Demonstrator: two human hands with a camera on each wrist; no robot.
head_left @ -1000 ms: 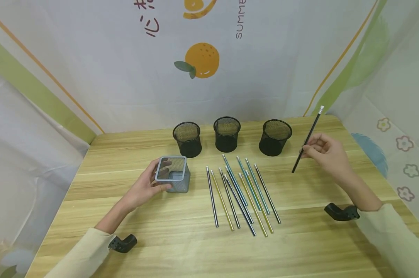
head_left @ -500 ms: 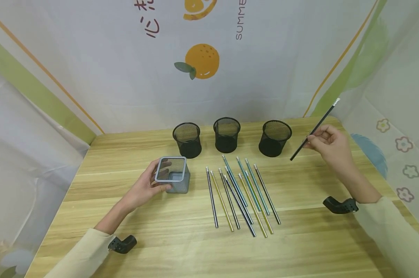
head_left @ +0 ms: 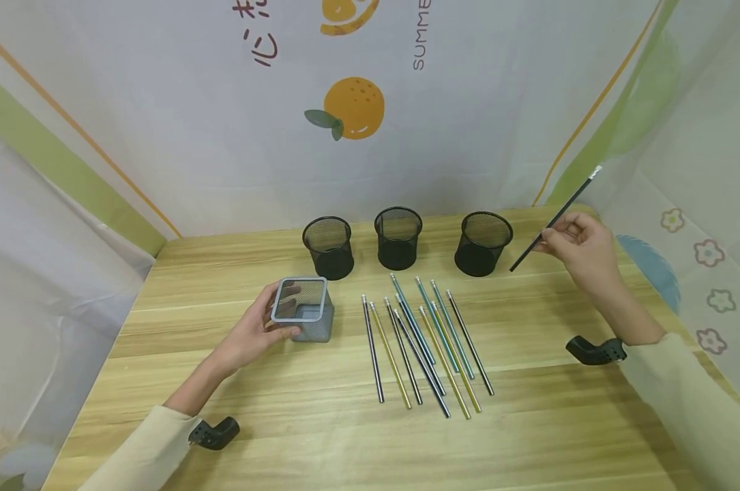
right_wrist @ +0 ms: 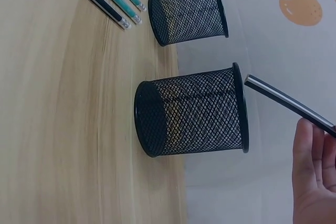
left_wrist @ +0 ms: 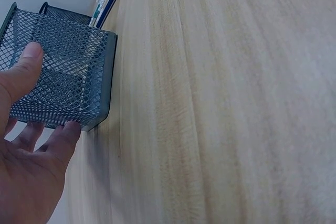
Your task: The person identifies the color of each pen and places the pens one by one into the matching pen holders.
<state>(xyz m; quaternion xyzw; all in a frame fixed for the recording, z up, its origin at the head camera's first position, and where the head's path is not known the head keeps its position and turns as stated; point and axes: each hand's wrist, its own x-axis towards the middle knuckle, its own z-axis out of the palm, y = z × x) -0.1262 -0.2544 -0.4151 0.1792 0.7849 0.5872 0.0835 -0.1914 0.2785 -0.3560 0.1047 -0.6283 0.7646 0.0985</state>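
Observation:
My right hand pinches a black pencil in the air, tilted with its silver eraser end up to the right. In the right wrist view the pencil's lower end is close to the rim of the right-hand round black mesh cup. My left hand grips a square grey mesh pen holder, which stands upright on the table; in the left wrist view the thumb lies along one wall of the holder and the fingertips touch another. Several pencils in black, blue, teal and yellow lie between the hands.
Two more round black mesh cups, a middle cup and a left cup, stand along the back of the wooden table. A printed curtain hangs right behind the table's back edge.
My right hand has moved up and away toward the back, and the pencil has tilted more, its lower end nearing the right-hand cup. The left hand and holder have stayed put.

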